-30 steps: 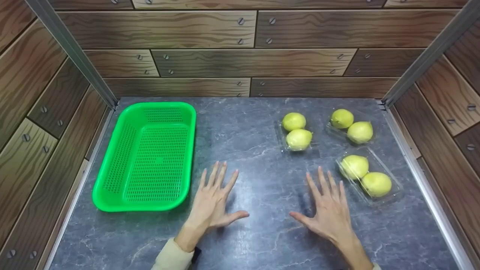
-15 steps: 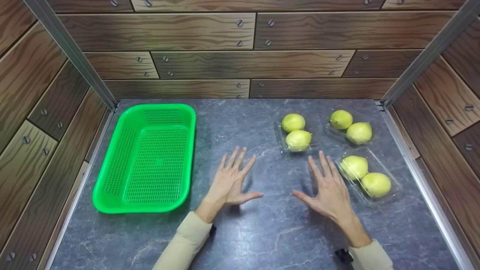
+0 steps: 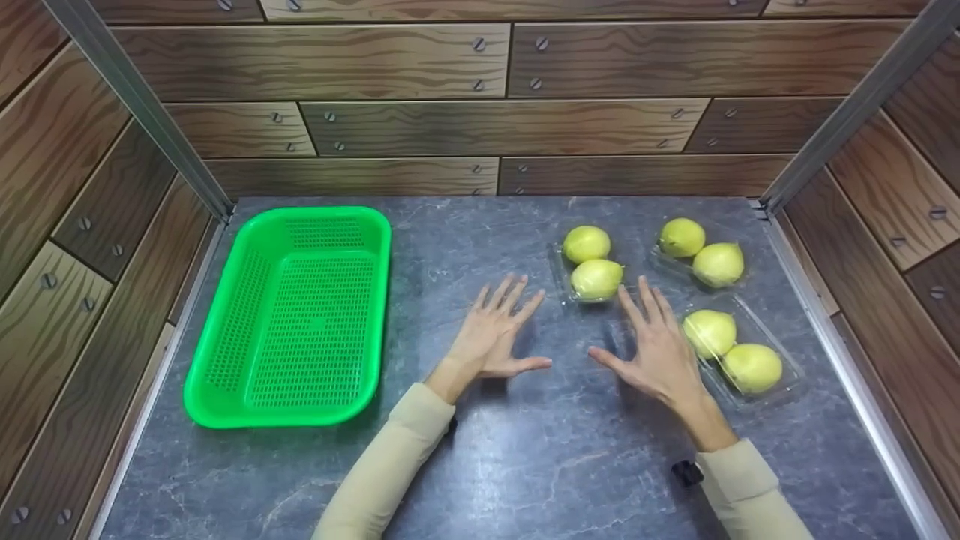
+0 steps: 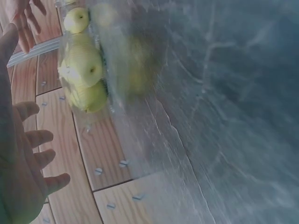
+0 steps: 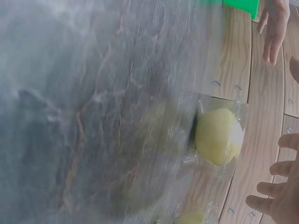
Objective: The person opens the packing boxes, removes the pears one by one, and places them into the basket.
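Note:
Palm down over the table, my left hand (image 3: 495,334) has its fingers spread and holds nothing. To its right my right hand (image 3: 660,356) is spread too, also holding nothing. Just beyond both hands lies a clear plastic box (image 3: 564,289) with two yellow-green pears (image 3: 597,280) inside; the right fingertips are close to it. Another clear box (image 3: 780,394) with two pears (image 3: 752,368) sits right beside the right hand. A third pair of pears (image 3: 718,264) in a clear box is at the back right. The right wrist view shows one boxed pear (image 5: 218,136) ahead of the fingers.
A green plastic basket (image 3: 379,330) with a perforated bottom stands on the left of the grey marbled table (image 3: 480,240). Wood-patterned walls (image 3: 405,127) enclose the back and both sides. Metal posts (image 3: 191,169) rise at the corners.
Both hands have moved forward across the table. The left hand has also shifted right, away from the basket and nearer the boxes. The basket and pears have stayed put.

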`<state>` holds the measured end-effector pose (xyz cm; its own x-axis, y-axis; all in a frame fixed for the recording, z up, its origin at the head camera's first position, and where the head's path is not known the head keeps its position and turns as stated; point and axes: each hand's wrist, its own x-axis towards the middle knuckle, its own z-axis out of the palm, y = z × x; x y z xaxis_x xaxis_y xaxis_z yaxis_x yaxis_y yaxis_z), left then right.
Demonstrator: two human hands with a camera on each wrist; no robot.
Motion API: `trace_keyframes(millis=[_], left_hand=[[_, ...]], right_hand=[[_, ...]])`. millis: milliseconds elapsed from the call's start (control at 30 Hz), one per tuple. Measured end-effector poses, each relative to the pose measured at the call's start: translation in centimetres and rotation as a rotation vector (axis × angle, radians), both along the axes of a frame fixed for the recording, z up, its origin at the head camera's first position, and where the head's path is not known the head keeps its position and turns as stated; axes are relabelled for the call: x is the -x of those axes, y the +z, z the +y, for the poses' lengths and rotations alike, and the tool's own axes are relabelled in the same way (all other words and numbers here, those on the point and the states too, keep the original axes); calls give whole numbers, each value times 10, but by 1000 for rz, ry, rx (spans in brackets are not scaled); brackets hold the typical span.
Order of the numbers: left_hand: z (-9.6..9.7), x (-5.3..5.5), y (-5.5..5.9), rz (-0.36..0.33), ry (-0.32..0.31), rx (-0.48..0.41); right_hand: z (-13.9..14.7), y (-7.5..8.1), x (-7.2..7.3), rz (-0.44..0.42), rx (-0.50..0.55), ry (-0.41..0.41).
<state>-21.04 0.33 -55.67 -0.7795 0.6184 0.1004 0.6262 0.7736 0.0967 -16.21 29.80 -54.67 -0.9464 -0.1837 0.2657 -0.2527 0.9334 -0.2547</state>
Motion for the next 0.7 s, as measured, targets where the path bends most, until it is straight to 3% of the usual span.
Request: trace_keyframes(millis=[333, 700], left_hand=[[22, 22, -5, -51, -30, 36], [56, 38, 1, -30, -84, 78]], right_hand=[[3, -4, 23, -70, -32, -24], [7, -11, 39, -92, -26, -41]])
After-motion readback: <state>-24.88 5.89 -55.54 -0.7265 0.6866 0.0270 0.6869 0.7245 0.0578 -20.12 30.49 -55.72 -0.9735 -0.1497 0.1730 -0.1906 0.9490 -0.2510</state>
